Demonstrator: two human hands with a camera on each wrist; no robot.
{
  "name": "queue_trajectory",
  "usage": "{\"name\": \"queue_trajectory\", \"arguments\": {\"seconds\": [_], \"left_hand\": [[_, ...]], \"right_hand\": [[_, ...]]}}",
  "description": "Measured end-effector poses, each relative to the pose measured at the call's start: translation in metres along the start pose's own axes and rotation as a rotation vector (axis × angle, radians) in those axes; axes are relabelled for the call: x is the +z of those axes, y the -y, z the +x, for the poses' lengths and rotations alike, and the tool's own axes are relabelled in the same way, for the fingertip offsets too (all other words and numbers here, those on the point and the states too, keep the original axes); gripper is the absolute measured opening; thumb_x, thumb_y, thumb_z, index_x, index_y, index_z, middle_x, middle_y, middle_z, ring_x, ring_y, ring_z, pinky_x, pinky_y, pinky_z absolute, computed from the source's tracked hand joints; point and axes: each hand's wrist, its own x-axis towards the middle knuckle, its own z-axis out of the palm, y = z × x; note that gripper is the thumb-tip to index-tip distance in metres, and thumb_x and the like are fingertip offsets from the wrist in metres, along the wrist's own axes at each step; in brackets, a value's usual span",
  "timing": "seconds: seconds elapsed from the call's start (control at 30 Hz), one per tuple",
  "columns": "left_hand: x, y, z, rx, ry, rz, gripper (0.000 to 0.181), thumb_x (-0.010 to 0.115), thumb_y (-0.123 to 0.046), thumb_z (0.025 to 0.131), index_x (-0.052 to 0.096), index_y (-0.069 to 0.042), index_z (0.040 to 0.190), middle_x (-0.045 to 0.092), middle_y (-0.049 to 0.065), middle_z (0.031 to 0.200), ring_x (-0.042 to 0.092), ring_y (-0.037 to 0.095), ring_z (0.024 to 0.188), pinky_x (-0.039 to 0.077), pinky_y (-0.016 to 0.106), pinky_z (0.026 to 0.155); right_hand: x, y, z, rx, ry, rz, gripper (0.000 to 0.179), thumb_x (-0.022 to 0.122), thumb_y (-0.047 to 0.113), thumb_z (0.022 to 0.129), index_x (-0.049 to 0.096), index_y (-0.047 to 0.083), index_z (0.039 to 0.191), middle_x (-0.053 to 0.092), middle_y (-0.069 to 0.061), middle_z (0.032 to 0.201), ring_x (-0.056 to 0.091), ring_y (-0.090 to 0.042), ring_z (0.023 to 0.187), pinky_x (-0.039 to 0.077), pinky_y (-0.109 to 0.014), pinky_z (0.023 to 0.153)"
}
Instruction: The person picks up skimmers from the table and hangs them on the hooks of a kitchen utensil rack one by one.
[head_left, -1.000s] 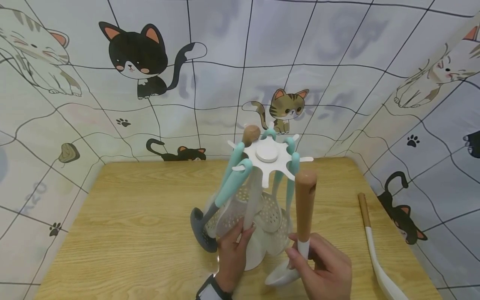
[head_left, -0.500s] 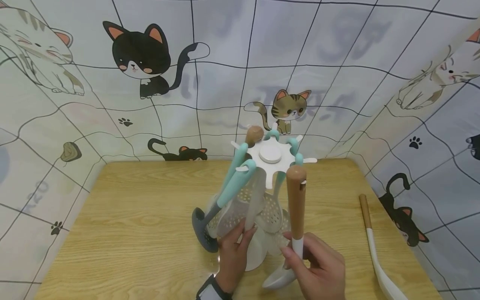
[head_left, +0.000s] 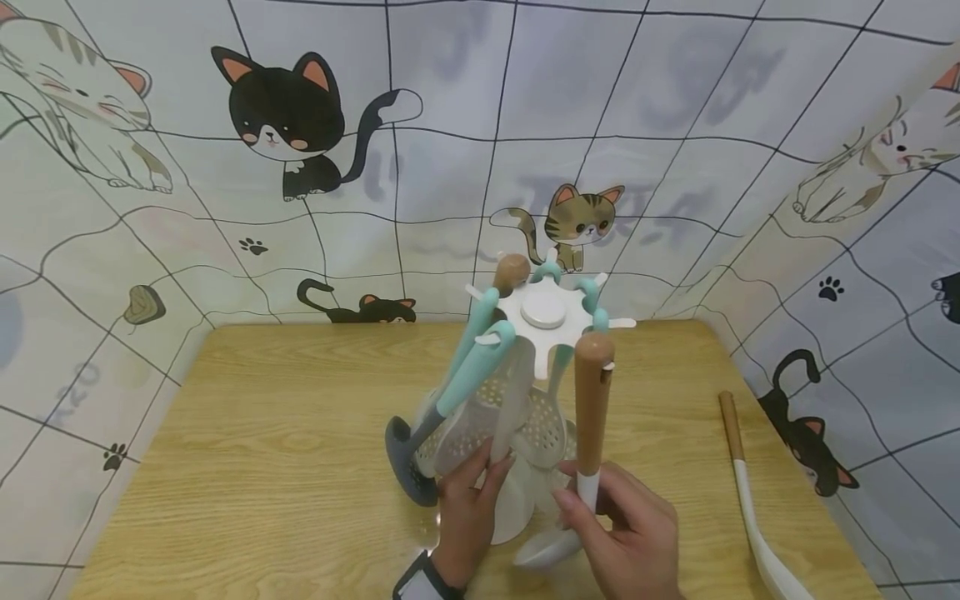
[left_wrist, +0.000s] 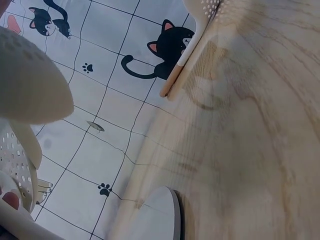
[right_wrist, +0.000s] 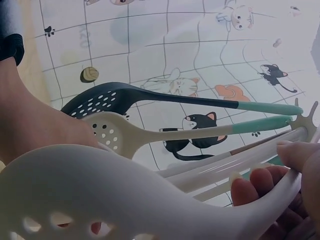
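A white utensil rack (head_left: 543, 310) stands on the table, several utensils with turquoise handles hanging around its top. My left hand (head_left: 467, 508) grips its post (head_left: 512, 408) low down. My right hand (head_left: 630, 533) pinches the white neck of a slotted spoon (head_left: 592, 408) with a wooden handle, held upright at the rack's front right. A white hook tip shows through the hole near its handle's top. The right wrist view shows the spoon's perforated head (right_wrist: 90, 185) up close. A dark grey slotted ladle (head_left: 411, 467) hangs left of my left hand.
Another white utensil (head_left: 750, 508) with a wooden handle lies along the table's right side. A wooden handle (head_left: 513, 273) hangs at the rack's back left. Cat-printed sheeting (head_left: 420, 167) surrounds the wooden table (head_left: 285, 450) at the back and sides.
My right hand has moved left with the slotted spoon, bringing its handle against the rack's edge, where a hook tip now shows through its hole. My left hand keeps its grip on the post.
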Motion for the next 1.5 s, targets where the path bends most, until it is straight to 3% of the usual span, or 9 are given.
{"name": "queue_trajectory", "arguments": {"seconds": [0.13,0.33,0.47,0.77,1.1,1.23,1.5], "left_hand": [[-0.001,0.0,0.0,-0.014,0.015,-0.021,0.031,0.066,-0.011,0.089,0.066,-0.01,0.119,0.07,0.004,0.107,0.068,0.017,0.098,0.051,0.024,0.079],[-0.002,0.001,0.001,-0.049,0.084,-0.029,0.026,0.06,-0.011,0.093,0.061,-0.011,0.119,0.068,0.003,0.106,0.066,0.014,0.098,0.051,0.027,0.081],[-0.004,0.001,0.004,-0.04,0.136,0.0,0.023,0.058,-0.013,0.095,0.059,-0.011,0.118,0.067,0.0,0.105,0.064,0.012,0.098,0.05,0.027,0.081],[-0.012,0.006,0.009,0.001,0.269,-0.057,0.023,0.054,-0.013,0.097,0.056,-0.011,0.119,0.065,0.002,0.105,0.064,0.018,0.101,0.049,0.031,0.088],[-0.02,0.004,0.01,-0.185,0.445,-0.018,0.022,0.046,-0.027,0.101,0.055,-0.02,0.119,0.062,-0.01,0.114,0.06,0.012,0.107,0.047,0.031,0.089],[-0.021,0.005,0.012,-0.177,0.51,-0.037,0.023,0.042,-0.026,0.102,0.052,-0.02,0.121,0.059,-0.01,0.118,0.056,0.013,0.114,0.044,0.032,0.093],[-0.024,0.007,0.013,-0.162,0.558,-0.116,0.026,0.039,-0.018,0.103,0.049,-0.016,0.126,0.056,-0.005,0.125,0.052,0.016,0.121,0.042,0.032,0.097]], "right_hand": [[0.004,-0.004,0.001,-0.041,0.004,0.061,0.034,0.071,-0.02,0.068,0.065,-0.007,0.098,0.062,-0.004,0.075,0.057,-0.004,0.062,0.048,-0.02,0.054],[0.01,-0.01,0.001,-0.026,0.018,0.076,0.032,0.069,-0.021,0.069,0.064,-0.008,0.098,0.064,-0.005,0.078,0.058,-0.005,0.06,0.048,-0.02,0.054],[0.013,-0.012,0.0,-0.022,0.025,0.06,0.031,0.069,-0.02,0.07,0.064,-0.008,0.097,0.063,-0.005,0.078,0.059,-0.005,0.061,0.047,-0.019,0.054],[0.014,-0.02,-0.007,-0.018,0.054,0.003,0.031,0.07,-0.017,0.071,0.065,-0.004,0.098,0.063,-0.002,0.075,0.059,-0.002,0.064,0.046,-0.018,0.056],[0.015,-0.026,-0.016,-0.023,0.059,-0.012,0.035,0.072,-0.015,0.071,0.065,-0.003,0.103,0.062,-0.002,0.077,0.057,-0.002,0.067,0.046,-0.017,0.057],[0.01,-0.025,-0.018,-0.024,0.069,0.032,0.037,0.071,-0.015,0.071,0.064,-0.004,0.106,0.063,-0.007,0.082,0.059,-0.005,0.073,0.049,-0.02,0.063],[-0.006,-0.028,-0.024,0.018,0.102,0.19,0.041,0.065,-0.026,0.069,0.061,-0.01,0.106,0.066,-0.015,0.098,0.066,-0.019,0.095,0.051,-0.028,0.082]]}}
